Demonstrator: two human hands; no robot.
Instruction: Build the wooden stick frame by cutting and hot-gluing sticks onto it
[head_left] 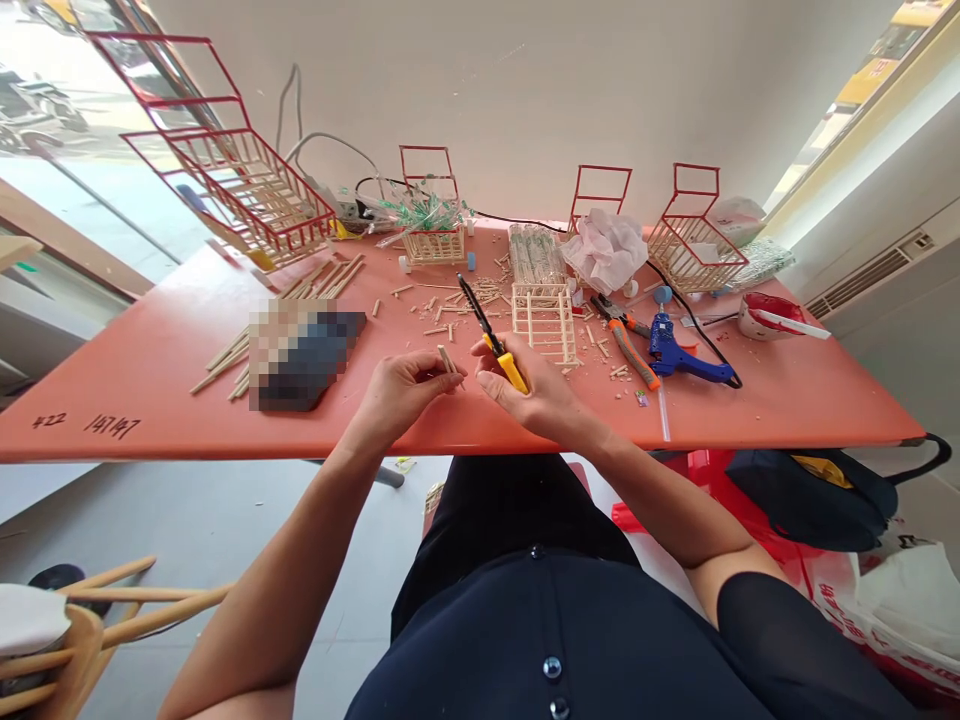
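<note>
Between the thumb and fingers of my left hand (pixel 405 390) is a short wooden stick (pixel 445 358), pinched just above the table's front edge. My right hand (pixel 529 390) grips a yellow and black utility knife (pixel 504 360), its dark blade pointing up and away to the left. The blade and the stick are apart. Beyond my right hand lies a small lattice frame (pixel 544 322) of pale wooden sticks. Scattered cut stick pieces (pixel 484 295) cover the orange table (pixel 420 430) past both hands.
Left are long wooden sticks (pixel 225 360) and a blurred dark object (pixel 311 360). At right lie pliers (pixel 630 345), a blue glue gun (pixel 679 350) and a bowl of red paint (pixel 772 315). Behind stand a large red-handled stick cart (pixel 247 190) and small carts (pixel 431 245).
</note>
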